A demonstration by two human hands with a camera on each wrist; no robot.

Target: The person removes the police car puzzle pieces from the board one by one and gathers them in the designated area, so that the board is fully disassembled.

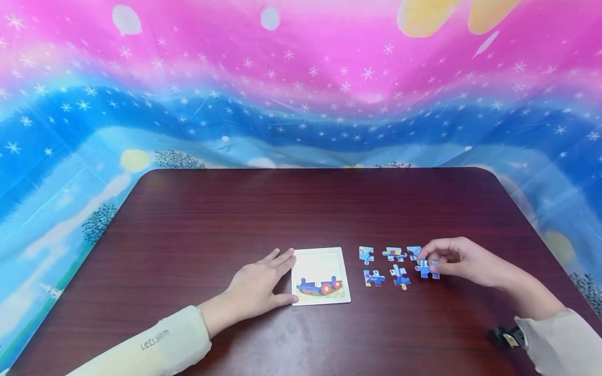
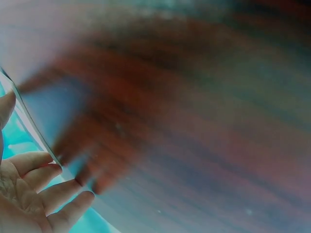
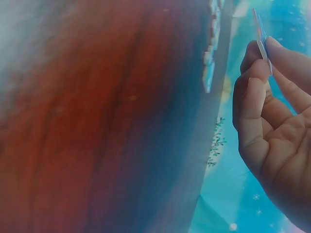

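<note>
A white-framed puzzle board point(image 1: 317, 263) lies on the table, its lower part filled with joined pieces point(image 1: 320, 287) showing a blue vehicle with red wheels. Fingertips of my left hand point(image 1: 256, 287) rest on the board's left edge, fingers spread and fairly straight. My right hand point(image 1: 470, 261) pinches a blue puzzle piece point(image 1: 427, 269) between thumb and fingers; in the right wrist view that puzzle piece point(image 3: 261, 36) is seen edge-on, lifted off the table. Just behind it, another piece point(image 1: 413, 253) is partly covered by the fingers.
Several loose pieces lie in two rows between board and right hand, among them a corner piece point(image 1: 366, 255) and a piece with lettering point(image 1: 373, 278). The dark brown table point(image 1: 235, 209) meets a pink and blue patterned cloth point(image 1: 301, 104) behind. A black strap point(image 1: 505, 337) hangs by the right sleeve.
</note>
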